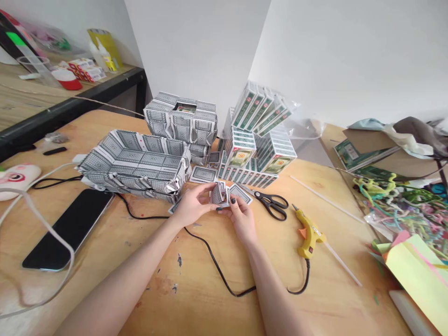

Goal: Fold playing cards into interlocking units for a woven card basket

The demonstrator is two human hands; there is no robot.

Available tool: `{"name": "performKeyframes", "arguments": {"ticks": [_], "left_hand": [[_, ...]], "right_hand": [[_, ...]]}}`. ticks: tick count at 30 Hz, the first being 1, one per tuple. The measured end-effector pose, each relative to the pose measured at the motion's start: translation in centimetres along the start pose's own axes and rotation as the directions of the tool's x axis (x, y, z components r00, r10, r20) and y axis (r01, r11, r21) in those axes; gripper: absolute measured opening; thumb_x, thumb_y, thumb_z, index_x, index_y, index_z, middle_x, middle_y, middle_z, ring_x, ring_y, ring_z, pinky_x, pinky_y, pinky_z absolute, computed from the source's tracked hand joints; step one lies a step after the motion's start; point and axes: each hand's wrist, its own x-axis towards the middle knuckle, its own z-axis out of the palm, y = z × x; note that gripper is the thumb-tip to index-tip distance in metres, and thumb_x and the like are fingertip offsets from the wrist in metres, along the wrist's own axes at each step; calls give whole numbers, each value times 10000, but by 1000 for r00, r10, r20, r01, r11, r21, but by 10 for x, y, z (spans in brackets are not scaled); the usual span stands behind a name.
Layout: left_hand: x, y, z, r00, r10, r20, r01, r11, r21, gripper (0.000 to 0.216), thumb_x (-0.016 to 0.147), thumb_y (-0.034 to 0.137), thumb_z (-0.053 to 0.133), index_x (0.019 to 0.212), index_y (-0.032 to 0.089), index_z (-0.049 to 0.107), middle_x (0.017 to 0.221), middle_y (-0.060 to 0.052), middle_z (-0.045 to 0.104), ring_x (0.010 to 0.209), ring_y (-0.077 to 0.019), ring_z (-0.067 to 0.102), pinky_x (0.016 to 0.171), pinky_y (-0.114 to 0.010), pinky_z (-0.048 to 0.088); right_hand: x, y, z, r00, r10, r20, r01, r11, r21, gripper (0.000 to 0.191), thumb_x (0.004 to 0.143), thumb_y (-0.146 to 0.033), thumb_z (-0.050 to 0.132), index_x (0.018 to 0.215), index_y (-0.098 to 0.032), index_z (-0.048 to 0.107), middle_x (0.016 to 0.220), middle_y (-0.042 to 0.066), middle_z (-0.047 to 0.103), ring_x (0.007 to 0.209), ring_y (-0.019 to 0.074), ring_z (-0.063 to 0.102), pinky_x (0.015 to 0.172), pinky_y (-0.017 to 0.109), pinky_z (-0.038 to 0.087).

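Between my two hands are folded playing cards [220, 193], standing slightly bent at the middle of the table. My left hand [193, 204] pinches them from the left, and my right hand [241, 217] grips their lower right edge with thumb and fingers. Just behind my right fingers lies a loose playing card [241, 193], pattern side up. Beyond my left hand rests a card stack [204, 174]. To its left stands an open box built of folded cards [140, 161], and behind that a second card-built box [182, 119] with an opening in its top.
Boxed card decks [241, 144] are stacked at the back. Black scissors [271, 203] and a yellow glue gun [310, 235] lie right of my hands, its cord crossing the table. A phone [68, 228] lies left. Tangled pipe cleaners [409, 205] and coloured paper [416, 270] cover the right side.
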Motion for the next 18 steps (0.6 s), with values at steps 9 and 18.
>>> {"name": "performKeyframes", "arguments": {"ticks": [9, 18], "left_hand": [[-4, 1, 4, 962, 263, 66, -259, 815, 518, 516, 681, 133, 621, 1175, 232, 510, 1229, -53, 522, 1162, -225, 452, 1008, -427, 354], [-3, -4, 3, 957, 263, 121, -283, 763, 581, 536, 705, 104, 580, 1210, 251, 481, 1260, -45, 493, 1178, -219, 435, 1019, -416, 337]], "right_hand": [[-1, 1, 2, 996, 55, -68, -53, 998, 28, 317, 700, -425, 623, 905, -184, 599, 881, 43, 659, 781, 190, 629, 683, 331, 526], [-3, -1, 6, 995, 24, -101, -30, 998, -49, 282, 727, -377, 588, 922, -176, 619, 921, 53, 676, 839, 215, 636, 756, 357, 509]]}}
